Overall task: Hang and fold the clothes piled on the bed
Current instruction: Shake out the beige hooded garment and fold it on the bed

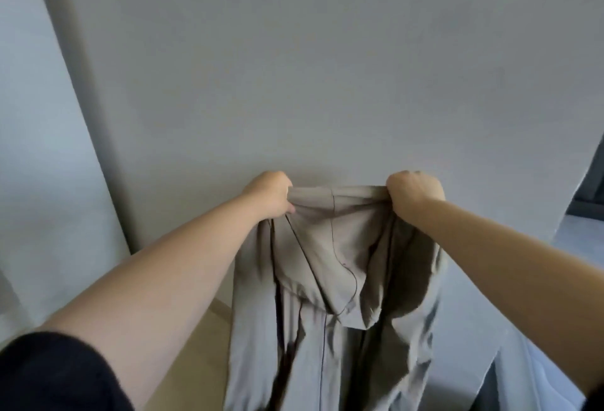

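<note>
Presently: one grey-beige garment (pixel 330 247) held up in the air in front of a plain grey wall (pixel 294 67), resting on nothing. Its top band is pulled taut and runs level, left to right, between the two hands. The long axis is vertical: the cloth hangs straight down from the band and runs out of view at the bottom edge. A dark seam runs down the middle, with a curved line of stitching beside it. Loose folds sag under the band and deep creases fall lower down.

Left hand (pixel 271 194): fingers curled over the left end of the band, gripping it. Right hand (pixel 413 193): closed in a fist on the right end, gripping likewise. The hands are apart, level with each other, both arms stretched forward and bare to the elbow. One black sleeve (pixel 55 374) shows on the left upper arm.

Room: a paler wall panel (pixel 39 116) at the left. A strip of light wood floor (pixel 196 345) lies below the left arm. There is a dark opening (pixel 588 194) at the right edge. A pale blue-grey surface (pixel 536 374) sits low on the right behind the garment; cannot tell what it is.

Count: one garment, two hands, both on it.
</note>
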Tool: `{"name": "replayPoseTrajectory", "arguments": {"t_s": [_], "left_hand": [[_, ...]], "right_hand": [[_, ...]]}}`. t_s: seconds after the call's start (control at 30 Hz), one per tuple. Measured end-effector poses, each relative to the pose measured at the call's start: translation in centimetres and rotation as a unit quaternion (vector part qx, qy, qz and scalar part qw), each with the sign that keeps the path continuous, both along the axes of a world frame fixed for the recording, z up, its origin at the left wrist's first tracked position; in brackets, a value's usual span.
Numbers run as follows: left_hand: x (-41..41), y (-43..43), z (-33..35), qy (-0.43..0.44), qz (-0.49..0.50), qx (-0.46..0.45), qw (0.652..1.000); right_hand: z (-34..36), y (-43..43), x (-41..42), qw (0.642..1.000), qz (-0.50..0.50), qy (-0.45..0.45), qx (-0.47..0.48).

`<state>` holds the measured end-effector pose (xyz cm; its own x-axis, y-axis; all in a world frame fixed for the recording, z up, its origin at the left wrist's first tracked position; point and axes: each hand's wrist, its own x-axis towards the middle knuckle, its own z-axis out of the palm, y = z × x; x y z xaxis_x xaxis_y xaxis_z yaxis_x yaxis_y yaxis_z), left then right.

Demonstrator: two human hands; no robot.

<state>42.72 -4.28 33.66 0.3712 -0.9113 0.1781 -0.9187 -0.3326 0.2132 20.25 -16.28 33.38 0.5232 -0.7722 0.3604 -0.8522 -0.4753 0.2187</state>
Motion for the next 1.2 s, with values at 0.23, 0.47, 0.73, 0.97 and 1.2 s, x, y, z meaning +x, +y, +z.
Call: {"name": "replayPoseTrajectory", "arguments": {"t_s": [0.23,0.47,0.73,0.97,1.2], "left_hand": [[0.3,-1.2,-1.6,-0.023,0.07,-0.076,0.994],[-8.7,3.6,2.2,-0.11,0.047,-0.133,0.984],[-20.4,10.0,14.6,-0.008,0.108,-0.289,0.951],[-31.9,13.9,22.3,0.07,0.022,-0.362,0.929],[-41.7,15.7,21.3,-0.2,-0.139,-0.481,0.843]], "right_hand": [[-0.2,0.3,0.5,0.998,-0.007,0.03,-0.061],[3.1,6.3,-8.6,0.994,-0.026,-0.016,-0.107],[13.7,13.6,-21.9,0.969,-0.072,-0.073,-0.225],[21.4,20.1,-34.6,0.935,-0.107,-0.061,-0.333],[22.0,25.4,-47.7,0.906,-0.14,-0.081,-0.391]]}}
